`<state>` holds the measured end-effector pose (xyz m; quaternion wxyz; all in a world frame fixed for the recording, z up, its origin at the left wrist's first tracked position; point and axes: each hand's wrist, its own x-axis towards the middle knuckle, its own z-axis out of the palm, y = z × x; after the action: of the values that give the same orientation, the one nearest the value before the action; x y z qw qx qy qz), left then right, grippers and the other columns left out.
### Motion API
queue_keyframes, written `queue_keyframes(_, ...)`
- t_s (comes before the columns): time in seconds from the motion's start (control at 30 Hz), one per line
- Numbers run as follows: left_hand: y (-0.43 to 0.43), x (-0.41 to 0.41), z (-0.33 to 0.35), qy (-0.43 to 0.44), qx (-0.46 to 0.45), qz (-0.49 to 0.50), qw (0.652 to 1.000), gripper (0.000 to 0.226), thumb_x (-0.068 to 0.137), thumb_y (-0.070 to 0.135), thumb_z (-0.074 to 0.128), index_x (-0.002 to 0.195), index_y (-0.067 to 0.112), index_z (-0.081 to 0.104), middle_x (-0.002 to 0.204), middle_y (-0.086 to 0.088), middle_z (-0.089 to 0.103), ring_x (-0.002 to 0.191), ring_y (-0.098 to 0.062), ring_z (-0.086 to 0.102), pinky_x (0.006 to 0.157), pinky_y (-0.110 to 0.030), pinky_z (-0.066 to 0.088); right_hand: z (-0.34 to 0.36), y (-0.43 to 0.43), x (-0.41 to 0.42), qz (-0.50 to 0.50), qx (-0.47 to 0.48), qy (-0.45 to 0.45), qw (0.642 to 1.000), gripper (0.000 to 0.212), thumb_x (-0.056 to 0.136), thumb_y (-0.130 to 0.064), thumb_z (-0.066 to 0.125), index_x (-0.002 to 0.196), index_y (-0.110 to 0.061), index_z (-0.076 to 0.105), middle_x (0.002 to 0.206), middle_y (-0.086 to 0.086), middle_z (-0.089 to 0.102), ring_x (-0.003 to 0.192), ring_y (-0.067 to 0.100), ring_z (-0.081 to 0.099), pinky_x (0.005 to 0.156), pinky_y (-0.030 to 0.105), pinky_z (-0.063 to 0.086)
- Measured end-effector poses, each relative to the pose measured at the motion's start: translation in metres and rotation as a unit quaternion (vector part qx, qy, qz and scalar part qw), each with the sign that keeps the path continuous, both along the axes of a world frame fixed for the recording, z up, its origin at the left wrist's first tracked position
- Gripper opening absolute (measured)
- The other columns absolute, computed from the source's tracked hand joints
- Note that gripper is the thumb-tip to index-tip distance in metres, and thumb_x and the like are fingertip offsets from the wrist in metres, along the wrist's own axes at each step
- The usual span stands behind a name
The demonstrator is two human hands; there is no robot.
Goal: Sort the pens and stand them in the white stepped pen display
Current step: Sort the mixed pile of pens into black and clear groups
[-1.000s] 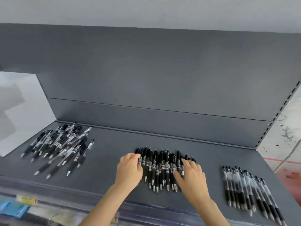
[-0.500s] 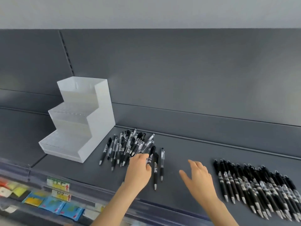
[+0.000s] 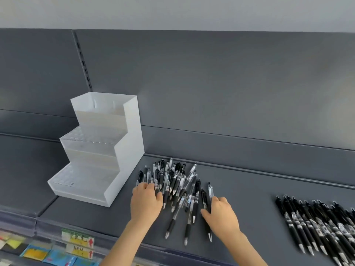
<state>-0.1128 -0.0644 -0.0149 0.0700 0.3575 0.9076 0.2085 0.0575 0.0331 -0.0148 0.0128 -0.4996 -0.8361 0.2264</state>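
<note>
The white stepped pen display (image 3: 125,150) stands with no pens in it at the left of the grey shelf (image 3: 249,192). Just right of it lies a loose pile of black and clear pens (image 3: 173,179), tips mostly toward me. My left hand (image 3: 147,202) rests on the pile's left side, its fingers laid over several pens. My right hand (image 3: 221,215) is at the pile's right edge, thumb and fingers around two black pens (image 3: 206,192). A tidy row of black pens (image 3: 315,225) lies at the far right.
The shelf's grey back panel (image 3: 211,83) rises behind everything. Its front edge carries price labels (image 3: 78,240), with coloured packets (image 3: 44,254) on the level below. Bare shelf surface lies between the pile and the right-hand row.
The view has swung left and the display has come into sight. Both hands left the middle row of pens and moved to the loose pile beside the display.
</note>
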Motion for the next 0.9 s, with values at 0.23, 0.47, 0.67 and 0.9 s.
queue_keyframes(0.23,0.044,-0.012,0.004,0.026,-0.074,-0.043,0.996,0.044,0.095,0.042,0.041,0.123,0.009,0.048,0.132,-0.010,0.045,0.126,-0.026,0.036,0.096,-0.033,0.041,-0.001,0.026,-0.032,-0.036,-0.045,-0.001,0.998,0.038,0.087,-0.009,0.052,0.063,-0.016,0.023,0.083,0.003,0.040,0.052,0.011,0.033,0.043,0.020,0.026)
queue_keyframes(0.47,0.069,-0.021,0.006,-0.079,-0.085,-0.014,0.993,0.059,0.094,0.033,0.050,0.137,-0.001,0.027,0.133,-0.020,0.041,0.124,-0.030,0.042,0.095,-0.033,0.043,-0.010,0.042,-0.031,-0.091,-0.079,0.080,0.989,0.042,0.079,-0.008,0.056,0.058,-0.015,0.020,0.057,0.001,0.027,0.051,0.017,0.022,0.045,0.025,0.018)
queue_keyframes(0.67,0.067,-0.032,0.003,-0.190,0.016,-0.009,0.982,0.018,0.093,0.012,0.050,0.079,0.010,0.039,0.072,0.000,0.044,0.060,-0.010,0.042,0.061,-0.027,0.041,-0.005,0.049,-0.026,-0.106,-0.192,0.265,0.939,0.030,0.084,-0.007,0.058,0.061,-0.010,0.038,0.052,0.001,0.025,0.048,0.014,0.022,0.041,0.017,0.021)
queue_keyframes(0.9,0.047,-0.047,0.000,-0.340,0.183,0.038,0.922,0.010,0.081,0.000,0.061,0.075,0.002,0.053,0.066,-0.009,0.055,0.051,-0.015,0.047,0.047,-0.023,0.043,0.012,0.041,-0.027,-0.123,-0.384,0.404,0.821,0.021,0.088,-0.006,0.058,0.067,-0.011,0.057,0.052,-0.003,0.043,0.045,0.010,0.036,0.043,0.020,0.029)
